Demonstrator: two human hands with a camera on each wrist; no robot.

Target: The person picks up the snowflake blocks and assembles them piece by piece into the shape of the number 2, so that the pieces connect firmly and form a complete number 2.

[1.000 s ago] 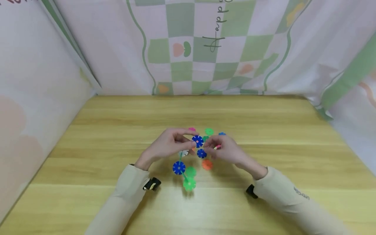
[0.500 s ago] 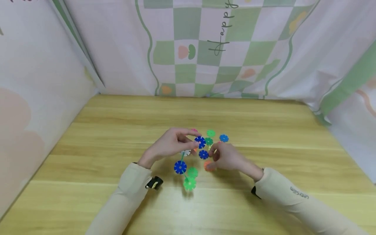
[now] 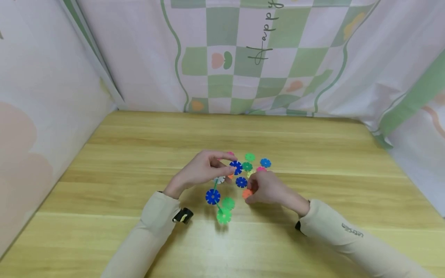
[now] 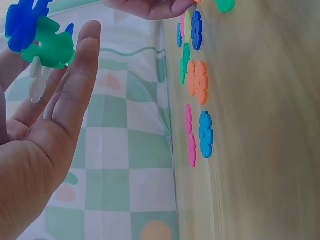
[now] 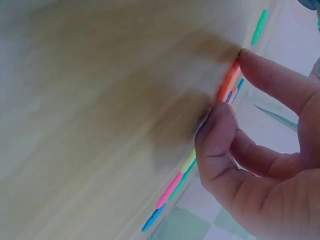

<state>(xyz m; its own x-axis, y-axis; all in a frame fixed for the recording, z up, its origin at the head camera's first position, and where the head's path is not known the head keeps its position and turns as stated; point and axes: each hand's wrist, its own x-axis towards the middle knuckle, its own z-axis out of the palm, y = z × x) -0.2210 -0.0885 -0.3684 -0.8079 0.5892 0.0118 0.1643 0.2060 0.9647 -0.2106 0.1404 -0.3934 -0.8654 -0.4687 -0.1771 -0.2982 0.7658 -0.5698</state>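
Note:
My left hand [image 3: 208,168] is raised over the table, its thumb and fingers pinching a linked chain of notched snowflake discs. A dark blue disc [image 3: 238,166] shows at its fingertips, and another dark blue disc [image 3: 213,197] and a light green disc [image 3: 224,216] hang at the near end. In the left wrist view, a green disc [image 4: 55,47] and a whitish disc [image 4: 37,82] of the chain show before the palm. My right hand [image 3: 269,187] is low at the table, thumb and fingertip at opposite edges of a flat orange disc [image 5: 230,80].
Loose discs lie around the hands: dark blue [image 3: 241,182], dark green [image 3: 247,166], light green [image 3: 249,157], blue [image 3: 265,163], pink [image 3: 261,169] and another light green [image 3: 228,203]. The wooden table [image 3: 139,135] meets a patterned curtain [image 3: 219,87] at the back.
My right hand has moved from beside the upper discs down toward me, and its fingers have closed on the orange disc. My left hand keeps its hold on the chain.

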